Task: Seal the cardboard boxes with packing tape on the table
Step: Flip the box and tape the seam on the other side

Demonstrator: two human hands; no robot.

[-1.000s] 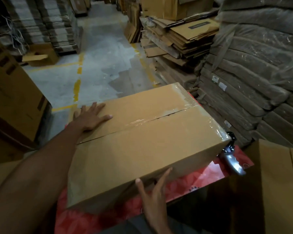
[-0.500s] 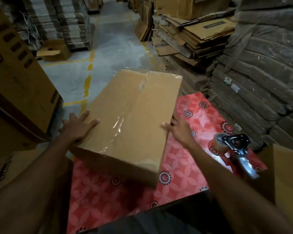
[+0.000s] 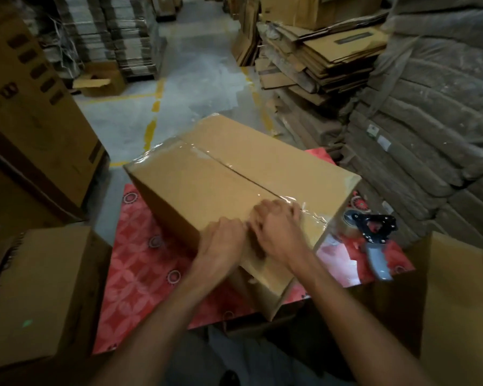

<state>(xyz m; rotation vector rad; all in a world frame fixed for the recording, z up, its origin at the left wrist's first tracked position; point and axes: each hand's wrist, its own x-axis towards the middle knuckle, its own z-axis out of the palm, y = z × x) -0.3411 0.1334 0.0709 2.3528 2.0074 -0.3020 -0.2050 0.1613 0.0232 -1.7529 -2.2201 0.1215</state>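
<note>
A closed cardboard box (image 3: pixel 221 176) lies slantwise on the table with the red patterned cloth (image 3: pixel 140 260). Clear packing tape (image 3: pixel 313 215) runs along its top seam and wrinkles at the near end. My left hand (image 3: pixel 223 240) and my right hand (image 3: pixel 276 227) sit side by side on that near end and press on the taped edge. Their fingers are bent and blurred, and neither holds anything. A tape dispenser (image 3: pixel 374 235) with a black frame and grey handle lies on the cloth to the right of the box, untouched.
Cardboard boxes stand close at the near left (image 3: pixel 39 288) and near right (image 3: pixel 457 302). A tall carton (image 3: pixel 31 112) rises at the left. Flattened cardboard stacks (image 3: pixel 318 59) and wrapped bundles (image 3: pixel 430 135) fill the right. A concrete aisle (image 3: pixel 179 87) with yellow lines runs beyond the table.
The box has been turned on the table. Both hands left its sides and came together on the near taped end.
</note>
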